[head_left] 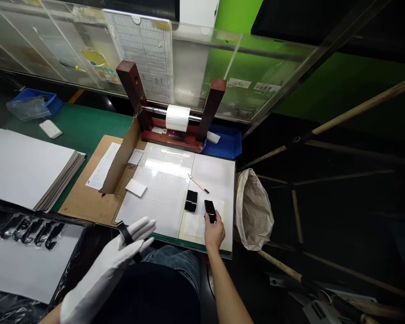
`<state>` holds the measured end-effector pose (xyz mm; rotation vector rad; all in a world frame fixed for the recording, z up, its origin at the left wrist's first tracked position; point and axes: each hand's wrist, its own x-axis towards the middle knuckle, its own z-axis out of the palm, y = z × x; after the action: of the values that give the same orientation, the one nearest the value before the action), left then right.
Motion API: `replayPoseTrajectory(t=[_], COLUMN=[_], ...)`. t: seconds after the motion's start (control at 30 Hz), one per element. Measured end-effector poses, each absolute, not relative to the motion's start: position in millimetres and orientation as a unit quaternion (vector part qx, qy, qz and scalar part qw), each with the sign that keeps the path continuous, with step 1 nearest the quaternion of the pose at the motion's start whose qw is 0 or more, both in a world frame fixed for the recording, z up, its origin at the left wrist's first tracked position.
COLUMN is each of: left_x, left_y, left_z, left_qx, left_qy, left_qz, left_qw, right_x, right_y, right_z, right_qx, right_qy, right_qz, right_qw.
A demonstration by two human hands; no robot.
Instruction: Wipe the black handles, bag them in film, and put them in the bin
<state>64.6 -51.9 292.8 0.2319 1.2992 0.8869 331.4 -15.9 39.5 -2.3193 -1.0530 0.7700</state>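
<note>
My left hand [121, 252], in a white glove, is over my lap at the table's front edge. Its fingers are stretched out, with a curved black strip [124, 233] held in the crook of the thumb; the strip's middle is hidden. My bare right hand [214, 231] grips the near end of a small black block [209, 207] on the white work surface [209, 171]. Just left of that block lies a second black block [191, 200]. Behind them rests a thin tool with a light handle and a dark end [200, 183].
A roll of clear film [177, 118] hangs on a dark red wooden stand [172, 138]. Left are a white pad [136, 187], upright cardboard [121, 157], stacked white sheets [27, 166] and several bagged black curved pieces [32, 230]. A cloth bag [253, 211] hangs right.
</note>
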Motion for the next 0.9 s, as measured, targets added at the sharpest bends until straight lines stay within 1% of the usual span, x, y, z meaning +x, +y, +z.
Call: replayPoseTrajectory(t=[0.1, 0.23, 0.4, 0.53, 0.63, 0.7, 0.8, 0.9], left_x=[57.7, 54.9, 54.6, 56.2, 58.0, 59.8, 68.6, 91.7], left_y=[-63.1, -72.2, -72.3, -70.5, -66.7, -61.5, -50.6, -41.0], left_z=[291.7, 286.4, 280.4, 279.2, 275.7, 270.0, 258.6, 252.7], left_qx=[0.081, 0.057, 0.074, 0.113, 0.163, 0.214, 0.311, 0.429], left_qy=[0.602, 0.617, 0.625, 0.629, 0.635, 0.637, 0.636, 0.618], left_qz=[0.423, 0.455, 0.454, 0.435, 0.396, 0.358, 0.302, 0.258], left_qw=[0.672, 0.640, 0.631, 0.634, 0.643, 0.648, 0.639, 0.607], right_x=[319.9, 299.2, 287.9, 293.7, 298.3, 298.0, 290.1, 268.6], right_y=[-3.4, 5.7, 7.0, 3.8, -0.1, -7.3, -33.5, -74.3], right_z=[12.6, -5.6, -14.7, -8.6, 10.4, 34.6, 91.0, 154.3], right_qx=[-0.846, -0.836, -0.821, -0.804, -0.795, -0.774, -0.709, -0.631], right_qy=[-0.371, -0.360, -0.340, -0.326, -0.313, -0.319, -0.368, -0.442], right_qz=[0.298, 0.311, 0.336, 0.359, 0.363, 0.378, 0.426, 0.472], right_qw=[0.241, 0.271, 0.313, 0.344, 0.372, 0.395, 0.424, 0.429])
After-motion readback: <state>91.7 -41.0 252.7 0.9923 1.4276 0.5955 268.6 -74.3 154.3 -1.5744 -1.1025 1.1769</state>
